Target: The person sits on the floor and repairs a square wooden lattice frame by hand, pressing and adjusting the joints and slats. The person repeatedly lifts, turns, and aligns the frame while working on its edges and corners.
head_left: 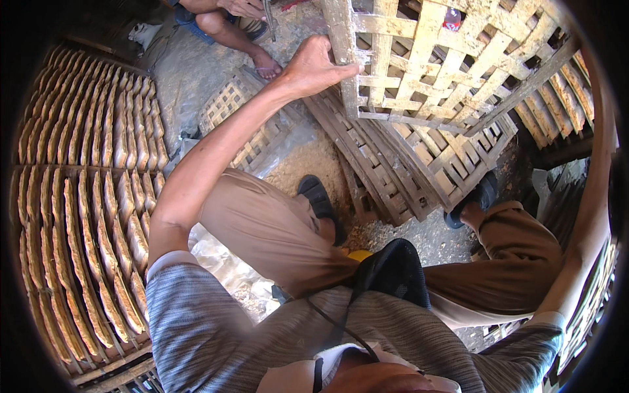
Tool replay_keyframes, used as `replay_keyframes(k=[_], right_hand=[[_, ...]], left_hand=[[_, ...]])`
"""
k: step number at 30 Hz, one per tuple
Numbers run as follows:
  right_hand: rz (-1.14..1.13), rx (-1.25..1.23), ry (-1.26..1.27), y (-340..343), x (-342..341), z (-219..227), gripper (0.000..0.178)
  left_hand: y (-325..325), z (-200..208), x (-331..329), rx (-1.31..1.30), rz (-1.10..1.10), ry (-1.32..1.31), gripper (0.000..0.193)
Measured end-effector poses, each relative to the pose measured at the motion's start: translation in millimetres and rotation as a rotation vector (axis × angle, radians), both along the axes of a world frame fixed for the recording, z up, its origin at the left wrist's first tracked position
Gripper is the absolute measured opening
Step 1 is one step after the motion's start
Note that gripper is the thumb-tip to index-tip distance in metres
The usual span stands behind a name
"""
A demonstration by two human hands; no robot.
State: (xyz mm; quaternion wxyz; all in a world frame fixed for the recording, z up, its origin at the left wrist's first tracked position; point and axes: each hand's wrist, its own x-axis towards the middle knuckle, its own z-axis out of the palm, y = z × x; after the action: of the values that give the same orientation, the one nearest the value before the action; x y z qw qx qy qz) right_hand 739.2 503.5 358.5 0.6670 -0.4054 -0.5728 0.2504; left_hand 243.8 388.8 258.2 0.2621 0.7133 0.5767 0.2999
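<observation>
My left hand (318,71) grips the left edge of a wooden-framed tray (388,26) woven from flat bamboo strips, thumb laid over the frame. The tray is raised and tilted above a stack of similar lattice trays (386,164) lying between my feet. A small dark red and blue scrap (452,19) shows on the raised tray. Up along the right side runs my right forearm (590,177), toward the tray's far right corner; its fingers are lost at the dark picture rim.
On the left, racks (92,167) hold rows of thin brownish slabs. More slabs (557,105) stand at the right. Another lattice tray (229,114) lies on the dusty floor beside clear plastic (239,268). At the top a person sits with a bare foot (265,63) in a sandal.
</observation>
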Motion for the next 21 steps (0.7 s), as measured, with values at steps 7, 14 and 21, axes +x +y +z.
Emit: replay_keyframes(k=[7, 14, 21], right_hand=[[-0.090, -0.174, -0.123, -44.1, 49.7, -63.2, 0.041], [-0.124, -0.246, -0.232, -68.4, 70.4, -86.3, 0.039], [-0.117, -0.266, -0.325, -73.7, 70.3, -90.9, 0.037]], left_hand=[[-3.9, -6.9, 3.1, 0.188, -0.057, -0.015, 0.022], [-13.9, 22.9, 26.6, 0.117, 0.131, -0.100, 0.028], [-11.5, 25.3, 26.9, 0.124, 0.122, -0.102, 0.032]])
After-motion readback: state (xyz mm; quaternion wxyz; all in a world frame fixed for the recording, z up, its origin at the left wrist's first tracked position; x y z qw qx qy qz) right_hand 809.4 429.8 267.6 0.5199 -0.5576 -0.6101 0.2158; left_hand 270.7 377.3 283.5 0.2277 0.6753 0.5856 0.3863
